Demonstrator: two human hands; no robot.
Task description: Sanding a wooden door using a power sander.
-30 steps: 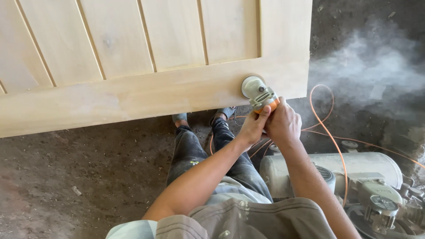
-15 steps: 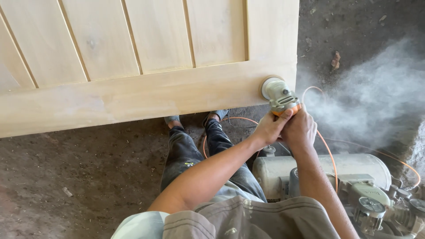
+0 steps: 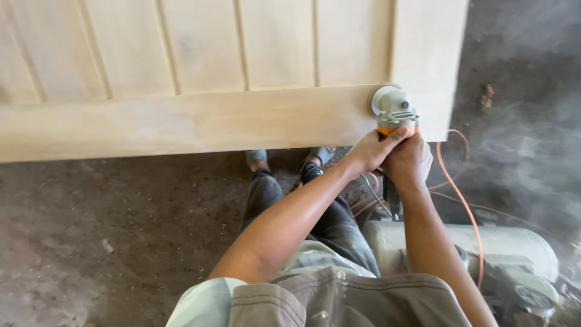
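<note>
Sander: grey-bodied power sander with orange band, its disc flat on the lower rail of the pale wooden door, near the right corner.
Left hand: wrapped on the sander's handle, just below the head.
Right hand: clamped on the same handle — touching the left.
Cord: orange cable loops right of the hands.
Floor: dusty concrete.

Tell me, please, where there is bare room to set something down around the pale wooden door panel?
Bare concrete floor lies left of the legs, below the wooden door panel. Crowded: both hands grip the sander above orange hose and white compressor tank.
</note>
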